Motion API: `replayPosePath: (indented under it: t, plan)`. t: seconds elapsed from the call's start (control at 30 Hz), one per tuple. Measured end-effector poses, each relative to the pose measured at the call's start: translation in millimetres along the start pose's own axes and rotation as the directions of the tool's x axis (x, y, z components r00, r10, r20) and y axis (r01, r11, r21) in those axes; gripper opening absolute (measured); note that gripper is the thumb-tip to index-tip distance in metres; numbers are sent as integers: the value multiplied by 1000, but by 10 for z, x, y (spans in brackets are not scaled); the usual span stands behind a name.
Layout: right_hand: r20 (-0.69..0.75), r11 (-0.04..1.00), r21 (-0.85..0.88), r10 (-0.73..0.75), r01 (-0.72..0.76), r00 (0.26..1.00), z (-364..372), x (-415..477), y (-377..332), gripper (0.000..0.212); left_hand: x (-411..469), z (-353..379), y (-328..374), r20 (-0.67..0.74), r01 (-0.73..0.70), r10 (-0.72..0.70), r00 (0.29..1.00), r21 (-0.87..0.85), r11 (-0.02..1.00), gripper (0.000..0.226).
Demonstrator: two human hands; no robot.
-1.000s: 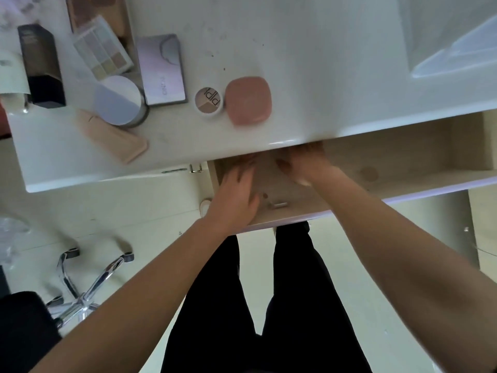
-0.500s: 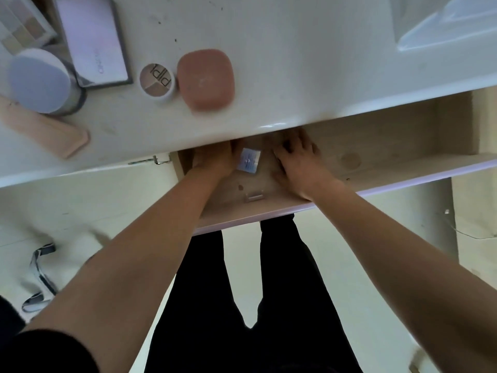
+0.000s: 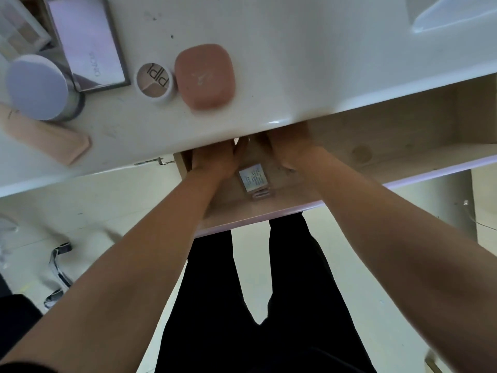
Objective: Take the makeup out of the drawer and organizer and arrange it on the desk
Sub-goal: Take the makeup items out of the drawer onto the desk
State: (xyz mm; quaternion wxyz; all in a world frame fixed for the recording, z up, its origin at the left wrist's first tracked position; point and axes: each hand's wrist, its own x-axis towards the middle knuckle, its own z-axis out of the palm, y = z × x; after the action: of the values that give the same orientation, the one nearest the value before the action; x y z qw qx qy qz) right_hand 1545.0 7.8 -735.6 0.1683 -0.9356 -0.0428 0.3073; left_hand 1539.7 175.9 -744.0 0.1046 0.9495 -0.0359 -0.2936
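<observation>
Left hand (image 3: 212,160): lies in the open drawer (image 3: 398,141) at its left end, back uppermost; fingers hidden under the lip of the bench (image 3: 295,55); whether spread, curled or holding anything cannot be told
Labelled box (image 3: 253,179): small, pale printed label facing up; flat on the drawer floor between the two hands, near the front rail; neither hand seems to touch it; a short pinkish stick (image 3: 262,194) lies just beside it, toward the front
Right hand (image 3: 289,150): in the drawer just right of the box; fingertips likewise under the lip; grip cannot be told
Step in hand (judged): emptying the back of the drawer; slide anything found there forward into view before lifting, so that it clears the lip; take one piece per hand; then collect the box and the stick; set each down right of the pink compact, in line with that row
Count, bench, left to right: shade palette (image 3: 21,25), one; round jar with pale lid (image 3: 37,86), one; peach flat case (image 3: 45,138), one; lilac palette (image 3: 86,41), one; small round compact (image 3: 154,80), one; pink compact (image 3: 204,75), one; six pieces in all
Count, drawer: box, one; stick, one; anything under the lip is hidden
Count, hands: two
</observation>
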Motion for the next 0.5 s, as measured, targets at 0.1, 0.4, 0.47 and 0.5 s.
replayPosePath:
  t: [0.1, 0.4, 0.47, 0.5]
  plan:
    - [14, 974, -215, -69, 71, 997, 160, -248, 117, 56, -40, 94, 84, 6, -36, 36, 999, 27, 999, 48]
    - [173, 989, -91, 133, -118, 976, 23, -426, 197, 45, -303, 86, -110, 101, 201, -182, 978, -235, 951, 85]
    - [197, 981, -151, 147, -118, 969, -31, -368, 146, 47, -318, 36, -108, 105, 167, -146, 984, -224, 960, 77]
    - [207, 972, -204, 161, -118, 965, -63, -344, 115, 50, -329, 10, -96, 101, 154, -136, 986, -198, 968, 73]
